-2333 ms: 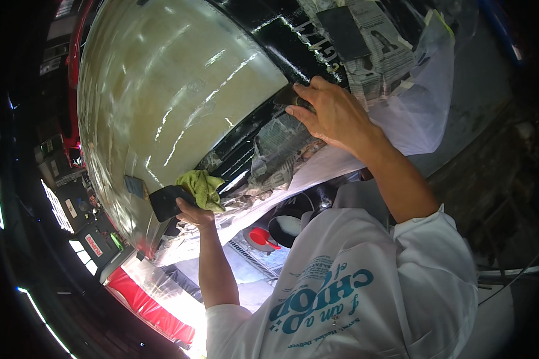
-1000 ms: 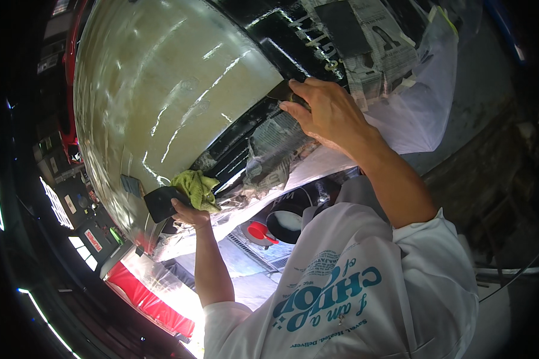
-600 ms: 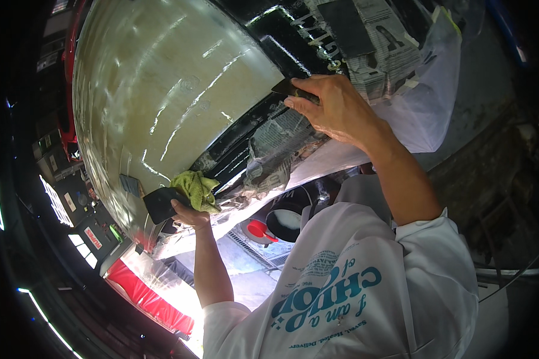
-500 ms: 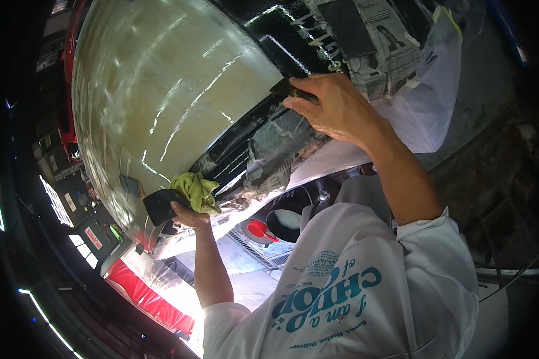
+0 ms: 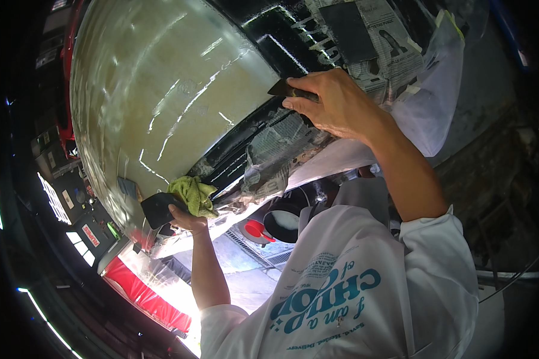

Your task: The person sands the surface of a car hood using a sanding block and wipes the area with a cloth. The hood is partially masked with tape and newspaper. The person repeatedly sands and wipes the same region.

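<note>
Dark flat piece (image 5: pixel 284 90) at the right-hand corner of a glossy pale car panel (image 5: pixel 179 90) is pinched in the person's right hand (image 5: pixel 340 106), the forefinger above it and the thumb below. Its pointed end sticks out beyond the fingertips, where the panel's edge meets the black bodywork; whether it presses on the surface cannot be told. Further left, by the panel's lower edge, the left hand (image 5: pixel 187 219) grips a black square sheet (image 5: pixel 156 209) by its near side, thumb on top, the other fingers mostly hidden. Just beside that hand lies a bunched green cloth (image 5: pixel 194 194), and whether the hand holds it too is unclear. A small grey-blue rectangle (image 5: pixel 127 188) rests on the panel just beyond the black sheet. Between the hands, crumpled newspaper (image 5: pixel 275 149) covers the dark strip below the panel; past the right hand, a dark rectangular sheet (image 5: pixel 350 33) lies on more newspaper, with translucent plastic sheeting (image 5: pixel 428 113) hanging alongside. Beneath, on the floor, a red scoop (image 5: pixel 256 230) sits next to a black bucket (image 5: pixel 277 237).
</note>
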{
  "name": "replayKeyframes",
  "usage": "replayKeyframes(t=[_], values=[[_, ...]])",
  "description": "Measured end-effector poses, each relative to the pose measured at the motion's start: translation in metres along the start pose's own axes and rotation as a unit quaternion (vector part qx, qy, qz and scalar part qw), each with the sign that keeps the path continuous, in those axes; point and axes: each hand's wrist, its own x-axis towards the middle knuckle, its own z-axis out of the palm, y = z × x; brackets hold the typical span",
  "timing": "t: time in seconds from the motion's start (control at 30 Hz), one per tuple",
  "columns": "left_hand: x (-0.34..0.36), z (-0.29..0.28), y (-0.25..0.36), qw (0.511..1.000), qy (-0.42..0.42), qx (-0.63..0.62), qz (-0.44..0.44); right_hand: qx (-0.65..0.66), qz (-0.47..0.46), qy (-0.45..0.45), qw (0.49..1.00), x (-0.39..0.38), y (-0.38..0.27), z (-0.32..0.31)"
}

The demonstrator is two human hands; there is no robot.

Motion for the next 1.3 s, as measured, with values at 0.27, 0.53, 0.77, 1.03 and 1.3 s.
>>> replayKeyframes(t=[0.27, 0.53, 0.77, 1.03, 1.3], values=[[0.017, -0.006, 0.018, 1.000, 0.004, 0.005, 0.002, -0.026, 0.019, -0.011, 0.999, 0.016, -0.014, -0.012], [0.025, -0.004, 0.020, 0.999, 0.019, -0.027, -0.004, -0.057, -0.008, -0.007, 0.998, 0.025, -0.008, -0.007], [0.034, -0.010, 0.024, 0.996, 0.020, 0.065, 0.063, -0.086, -0.061, 0.028, 0.994, 0.029, 0.000, 0.001], [0.007, 0.011, 0.015, 0.956, 0.046, -0.203, -0.208, -0.082, -0.028, 0.012, 0.996, 0.041, -0.008, 0.002], [0.022, 0.000, 0.023, 0.968, 0.052, -0.174, -0.172, 0.036, -0.038, 0.085, 0.995, 0.068, -0.014, 0.010]])
